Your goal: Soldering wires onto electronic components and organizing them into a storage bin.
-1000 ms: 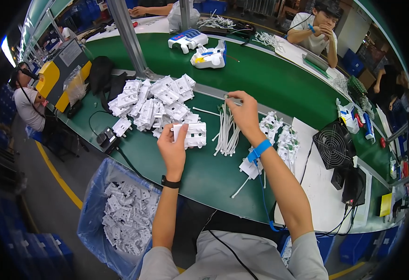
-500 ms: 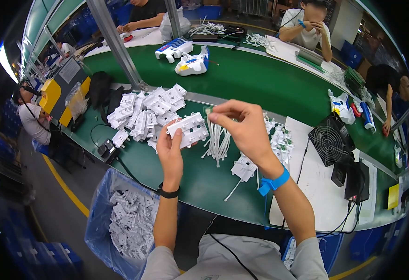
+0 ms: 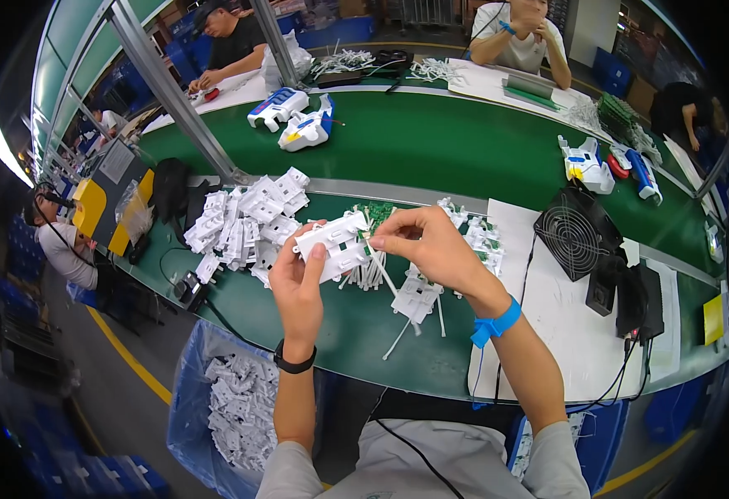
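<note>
My left hand (image 3: 299, 283) is closed round a white plastic housing (image 3: 321, 246), thumb on top, holding it tilted above the bench. At the housing's right end, my right hand (image 3: 437, 251) pinches a small circuit board (image 3: 365, 235) against it; a white lead (image 3: 387, 274) hangs from the board. My fingertips partly cover the board. Just behind lies a bunch of green boards (image 3: 374, 213), their white leads (image 3: 368, 276) trailing toward me. Right of these, a white housing with leads (image 3: 417, 299) rests on the bench. A heap of white housings (image 3: 244, 214) sits to the left.
More housings with green boards (image 3: 482, 243) lie at the right beside a white sheet (image 3: 518, 333). A black fan (image 3: 576, 235) stands there. Below the bench's left edge is a blue-lined bin (image 3: 188, 407) of white parts. A metal post (image 3: 173, 91) rises at the left. Co-workers sit across the green belt (image 3: 431, 133).
My right hand has brought the small board from above the bunch down to the housing's right end. The housing has stayed in my left hand. The whole view has shifted slightly.
</note>
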